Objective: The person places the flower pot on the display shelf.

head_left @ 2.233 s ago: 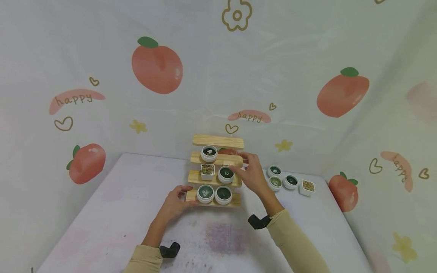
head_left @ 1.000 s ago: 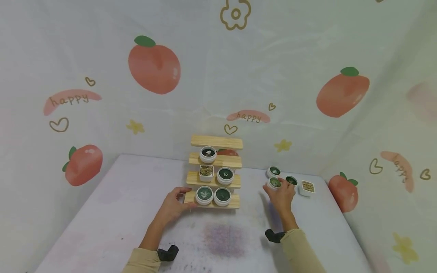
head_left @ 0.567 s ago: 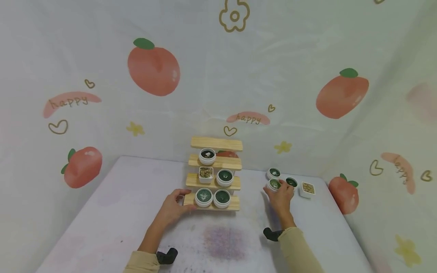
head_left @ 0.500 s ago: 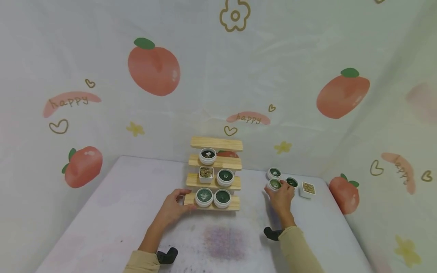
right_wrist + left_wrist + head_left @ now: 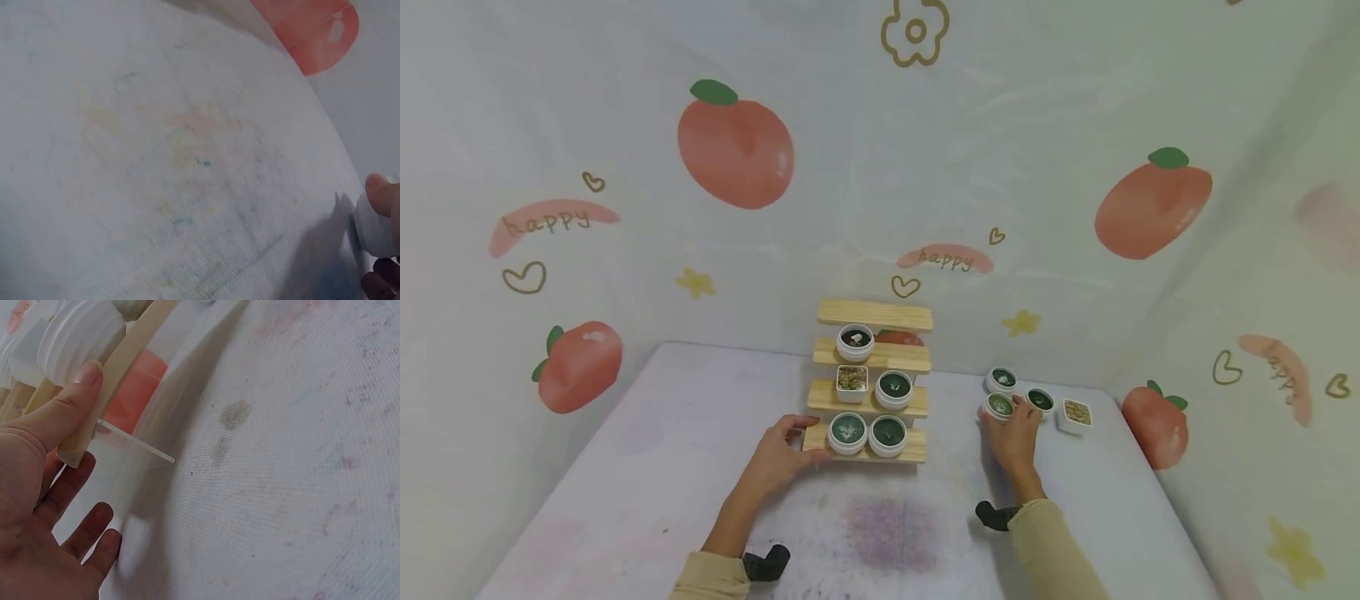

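Note:
My left hand (image 5: 781,458) pinches the left end of the lowest board of a tiered wooden rack (image 5: 872,315), thumb above and forefinger below in the left wrist view. On this board sit two round white pots with green tops, the left pot (image 5: 847,433) and the right pot (image 5: 887,435). Higher up stand a square white pot (image 5: 852,382), another green-topped pot (image 5: 894,389) and a dark-topped pot (image 5: 855,341). Over on the right, my right hand (image 5: 1015,442) grips a small round white pot with a green top (image 5: 999,406) between thumb and fingers. In the right wrist view only its white side (image 5: 373,225) shows.
Close around the right hand stand two more round green-topped pots, a rear pot (image 5: 1002,380) and a right pot (image 5: 1040,401). A square pot (image 5: 1077,415) with a beige top is farther right. A printed curtain (image 5: 850,167) hangs behind the white table (image 5: 700,400).
From the rack's right side my right hand has moved right to the loose pots and taken hold of a green-topped one. My left hand has stayed on the lowest board.

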Demonstrator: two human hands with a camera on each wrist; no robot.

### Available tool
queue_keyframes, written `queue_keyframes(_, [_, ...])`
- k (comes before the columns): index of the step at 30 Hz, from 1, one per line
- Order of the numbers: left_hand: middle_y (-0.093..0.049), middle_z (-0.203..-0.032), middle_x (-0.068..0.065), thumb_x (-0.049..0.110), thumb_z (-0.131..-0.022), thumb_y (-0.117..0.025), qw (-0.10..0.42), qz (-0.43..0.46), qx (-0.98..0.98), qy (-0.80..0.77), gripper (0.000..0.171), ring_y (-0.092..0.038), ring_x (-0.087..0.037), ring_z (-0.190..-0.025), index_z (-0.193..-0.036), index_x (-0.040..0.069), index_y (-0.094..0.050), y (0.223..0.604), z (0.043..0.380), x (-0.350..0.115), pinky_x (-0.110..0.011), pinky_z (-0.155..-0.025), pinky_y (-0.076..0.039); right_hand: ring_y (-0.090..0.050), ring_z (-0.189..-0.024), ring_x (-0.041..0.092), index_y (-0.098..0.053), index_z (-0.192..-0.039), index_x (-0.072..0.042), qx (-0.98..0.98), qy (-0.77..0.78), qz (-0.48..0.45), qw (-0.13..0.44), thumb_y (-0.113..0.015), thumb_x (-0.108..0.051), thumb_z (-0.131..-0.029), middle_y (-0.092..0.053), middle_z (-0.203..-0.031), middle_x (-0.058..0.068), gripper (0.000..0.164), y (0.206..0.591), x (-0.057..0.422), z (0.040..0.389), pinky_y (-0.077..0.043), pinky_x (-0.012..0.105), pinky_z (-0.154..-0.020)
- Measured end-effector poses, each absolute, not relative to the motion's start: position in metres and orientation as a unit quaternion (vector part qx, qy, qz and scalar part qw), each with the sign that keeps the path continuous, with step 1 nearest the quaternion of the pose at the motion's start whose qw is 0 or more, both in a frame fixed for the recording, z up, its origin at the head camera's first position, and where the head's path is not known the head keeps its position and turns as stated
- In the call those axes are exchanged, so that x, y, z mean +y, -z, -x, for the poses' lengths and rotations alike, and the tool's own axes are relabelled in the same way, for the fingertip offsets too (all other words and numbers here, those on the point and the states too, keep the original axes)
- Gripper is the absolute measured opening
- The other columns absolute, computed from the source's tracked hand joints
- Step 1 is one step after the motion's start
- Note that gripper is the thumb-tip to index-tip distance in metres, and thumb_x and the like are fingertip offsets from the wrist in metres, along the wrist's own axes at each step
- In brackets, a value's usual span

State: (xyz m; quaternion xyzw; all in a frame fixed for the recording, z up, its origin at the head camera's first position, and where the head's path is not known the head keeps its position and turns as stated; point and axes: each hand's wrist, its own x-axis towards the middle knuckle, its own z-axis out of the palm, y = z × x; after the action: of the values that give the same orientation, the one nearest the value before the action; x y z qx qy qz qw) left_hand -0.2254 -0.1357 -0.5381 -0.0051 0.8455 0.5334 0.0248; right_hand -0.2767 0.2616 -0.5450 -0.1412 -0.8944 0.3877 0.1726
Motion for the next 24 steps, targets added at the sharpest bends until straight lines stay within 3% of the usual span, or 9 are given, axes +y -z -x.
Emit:
queue_keyframes(7, [-0.064,-0.134,-0.015,0.03,-0.072,-0.094,0.032,0.004,0.842,-0.538,0.069,-0.057,-0.031,-0.121,-0.131,0.011,-0.064,0.539,0.224,-0.134,-0.046,-0.101,-0.047,-0.039,-0.126,0.047,-0.038,-0.146,0.013,-0.897,-0.393,0.123,0.159,-0.077,-0.018,-0.09,-0.034,-0.134,0.035,0.074,0.536,0.25,0.272,-0.035,0.057,-0.112])
queue_keyframes(14, [-0.064,-0.135,-0.014,0.029,-0.072,-0.094,0.028,0.005,0.842,-0.539,0.069,-0.057,-0.031,-0.122,-0.131,0.01,-0.064,0.541,0.225,-0.132,-0.05,-0.104,-0.045,-0.044,-0.12,0.042,-0.042,-0.144,0.01,-0.884,-0.418,0.083,0.192,-0.082,-0.016,-0.086,-0.037,-0.129,0.032,0.074,0.513,0.232,0.263,-0.041,0.055,-0.105])
queue_keyframes(18, [-0.064,-0.135,-0.014,0.031,-0.072,-0.094,0.026,-0.002,0.844,-0.536,0.07,-0.057,-0.031,-0.121,-0.131,0.01,-0.064,0.542,0.225,-0.132,-0.049,-0.102,-0.046,-0.051,-0.112,0.037,-0.045,-0.143,0.006,-0.881,-0.417,0.068,0.214,-0.084,-0.017,-0.085,-0.04,-0.127,0.027,0.074,0.498,0.223,0.259,-0.048,0.042,-0.091])
queue_keyframes(21, [-0.064,-0.133,-0.015,0.033,-0.071,-0.094,0.024,0.002,0.849,-0.529,0.071,-0.058,-0.031,-0.12,-0.131,0.011,-0.064,0.542,0.225,-0.134,-0.048,-0.1,-0.047,-0.053,-0.109,0.032,-0.045,-0.145,0.002,-0.878,-0.425,0.047,0.216,-0.084,-0.019,-0.085,-0.041,-0.127,0.025,0.074,0.486,0.215,0.255,-0.047,0.029,-0.084])
queue_keyframes(24, [-0.064,-0.133,-0.014,0.034,-0.071,-0.094,0.024,0.007,0.851,-0.525,0.071,-0.058,-0.031,-0.121,-0.131,0.013,-0.064,0.542,0.225,-0.136,-0.048,-0.1,-0.047,-0.055,-0.107,0.032,-0.045,-0.147,-0.001,-0.871,-0.44,0.019,0.22,-0.084,-0.02,-0.086,-0.042,-0.129,0.025,0.075,0.473,0.209,0.252,-0.05,0.031,-0.085])
